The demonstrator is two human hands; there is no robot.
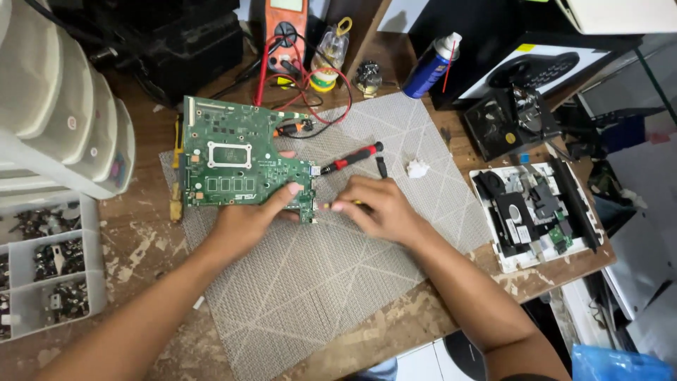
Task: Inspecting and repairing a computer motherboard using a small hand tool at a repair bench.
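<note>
A green circuit board (236, 159) lies on a grey woven mat (310, 282) at the table's middle. My left hand (247, 219) grips the board's lower right edge, thumb on top. My right hand (374, 204) is closed around a small yellowish tool whose tip (324, 206) points at the board's right edge. A red and black screwdriver (352, 156) lies on the mat just beyond my right hand. A crumpled white wad (417, 168) rests to its right.
An orange multimeter (285, 28) with red and black leads and a blue spray can (431, 65) stand at the back. White trays of dark parts (536, 212) sit at right. Compartment boxes of screws (49, 271) and stacked bins (63, 113) sit at left.
</note>
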